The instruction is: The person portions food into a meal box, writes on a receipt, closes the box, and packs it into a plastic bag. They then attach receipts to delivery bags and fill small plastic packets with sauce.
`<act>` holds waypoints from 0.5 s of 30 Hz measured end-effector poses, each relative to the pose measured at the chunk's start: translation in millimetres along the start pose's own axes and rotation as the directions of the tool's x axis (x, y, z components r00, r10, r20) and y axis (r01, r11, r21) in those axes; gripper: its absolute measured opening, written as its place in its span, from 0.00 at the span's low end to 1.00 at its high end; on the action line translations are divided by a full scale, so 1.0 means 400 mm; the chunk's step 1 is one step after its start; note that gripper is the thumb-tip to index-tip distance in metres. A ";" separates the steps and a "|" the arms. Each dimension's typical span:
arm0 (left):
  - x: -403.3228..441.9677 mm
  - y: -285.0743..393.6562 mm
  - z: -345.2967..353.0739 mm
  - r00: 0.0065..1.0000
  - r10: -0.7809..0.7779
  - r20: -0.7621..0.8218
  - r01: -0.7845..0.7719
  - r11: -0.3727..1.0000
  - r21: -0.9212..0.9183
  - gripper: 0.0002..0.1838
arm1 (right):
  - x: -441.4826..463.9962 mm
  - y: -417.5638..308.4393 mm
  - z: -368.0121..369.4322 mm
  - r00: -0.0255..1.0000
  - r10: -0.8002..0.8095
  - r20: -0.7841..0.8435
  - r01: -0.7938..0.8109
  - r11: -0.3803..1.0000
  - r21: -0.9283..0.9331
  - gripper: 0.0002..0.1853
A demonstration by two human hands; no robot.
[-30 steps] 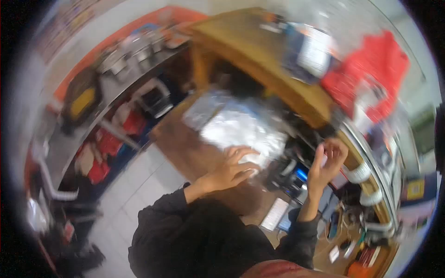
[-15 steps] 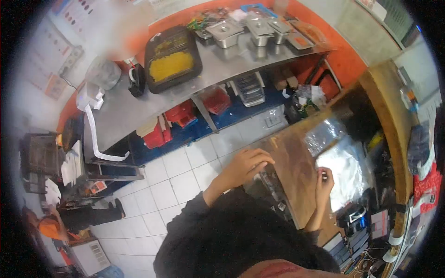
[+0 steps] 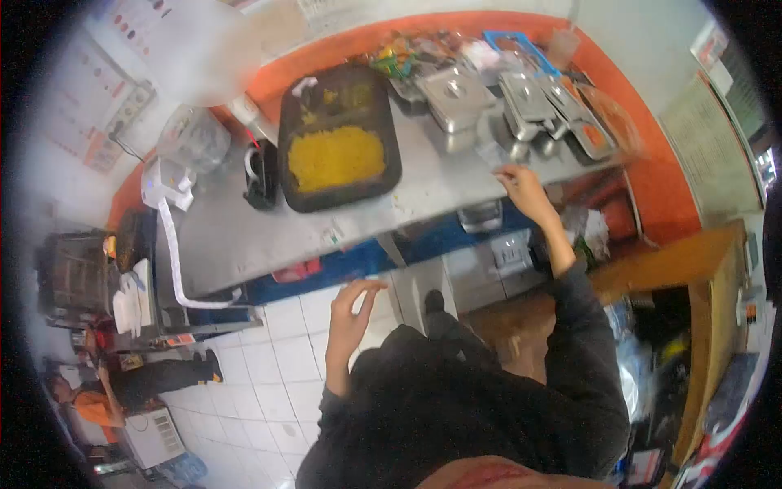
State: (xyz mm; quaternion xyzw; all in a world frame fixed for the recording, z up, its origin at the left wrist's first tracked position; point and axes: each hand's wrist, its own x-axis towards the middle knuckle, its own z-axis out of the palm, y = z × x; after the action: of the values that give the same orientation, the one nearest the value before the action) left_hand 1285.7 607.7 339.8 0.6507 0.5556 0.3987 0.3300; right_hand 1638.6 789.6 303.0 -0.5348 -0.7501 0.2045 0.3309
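My right hand (image 3: 525, 194) reaches over the front of the steel counter, its fingertips pinched. A faint piece of clear plastic (image 3: 490, 155) shows at those fingertips, blurred against the metal. Just beyond it stand lidded steel containers (image 3: 458, 96). My left hand (image 3: 349, 326) hangs in front of the counter above the tiled floor, fingers stretched and thumb apart, holding nothing. On the counter lies a large dark tray (image 3: 342, 200) with a yellow shredded-looking food (image 3: 336, 159) in it.
A black handled object (image 3: 261, 175) and a printer-like device with a long paper strip (image 3: 173, 253) stand on the left. A wooden desk (image 3: 660, 265) is at right. Another person (image 3: 155, 383) is at the far left. Shelving runs under the counter.
My view and body have turned toward the steel counter. My right hand has left the shiny plastic on the wooden desk and reached the counter; my left hand now hangs lower, left of the desk.
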 end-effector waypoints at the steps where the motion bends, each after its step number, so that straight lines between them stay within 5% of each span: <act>1: 0.035 -0.002 -0.006 1.000 0.013 -0.009 -0.013 1.000 0.019 0.05 | 0.114 0.054 0.051 1.000 -0.020 -0.012 0.018 0.990 -0.143 0.11; 2: 0.061 -0.004 -0.010 0.998 -0.030 -0.050 0.029 1.000 -0.007 0.05 | 0.215 0.090 0.092 0.987 -0.155 -0.039 0.139 0.952 -0.272 0.14; 5: 0.138 -0.012 -0.010 0.993 -0.098 -0.061 0.097 0.995 -0.009 0.06 | 0.493 0.189 0.189 0.987 -0.127 -0.098 0.097 0.960 -0.263 0.15; 7: 0.187 -0.045 -0.002 0.991 -0.128 -0.028 0.128 0.991 -0.026 0.06 | 0.616 0.182 0.205 0.989 0.140 -0.041 -0.140 0.828 -0.543 0.15; 11: 0.309 -0.104 0.003 0.988 -0.150 0.043 0.151 0.988 -0.023 0.06 | 0.692 0.264 0.270 0.984 0.061 -0.166 -0.143 0.823 -0.550 0.11; 15: 0.436 -0.116 -0.006 0.979 -0.173 0.109 0.184 0.978 -0.095 0.06 | 0.679 0.227 0.140 0.992 0.088 -0.088 -0.119 0.867 -0.484 0.16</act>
State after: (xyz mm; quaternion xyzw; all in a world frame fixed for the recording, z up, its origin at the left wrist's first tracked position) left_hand 1273.5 787.3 326.8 0.5992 0.5729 0.3627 0.4257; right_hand 1602.2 1078.2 279.5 -0.6465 -0.7370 0.0090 0.1971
